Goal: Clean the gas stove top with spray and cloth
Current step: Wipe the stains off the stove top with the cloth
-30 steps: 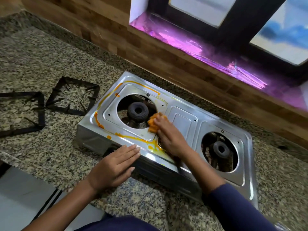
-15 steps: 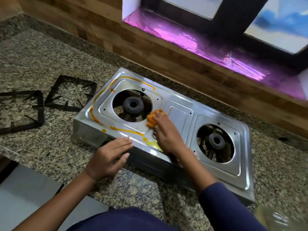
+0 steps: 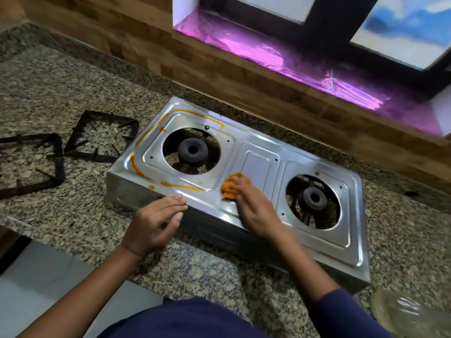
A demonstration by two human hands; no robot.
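Holding left hand (image 3: 156, 223) at the gas stove's (image 3: 258, 164) near edge, fingers (image 3: 170, 203) straight and together. Pressing orange cloth (image 3: 231, 187) onto the steel top between the burners (image 3: 192, 150) with right hand (image 3: 256, 211), fingers curled over it. Lying diagonally, far-left to near-right, on speckled granite tabletop (image 3: 73, 211); black pan supports (image 3: 102, 137) to the left, wood-clad wall (image 3: 219, 64) beyond.

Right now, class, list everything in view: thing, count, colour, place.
silver steel gas stove: one, silver, centre of the counter
orange paste streaks: several, orange, round the stove's left opening
round cast burners: two, dark grey, in the stove's openings
square metal pan supports: two, black, left of the stove
speckled granite counter: one, grey-brown, under the stove
blurred clear object: one, clear, bottom right corner
orange cloth: one, orange, on the stove top
left hand: one, open, at the stove's front edge
right hand: one, fingers curled on the cloth
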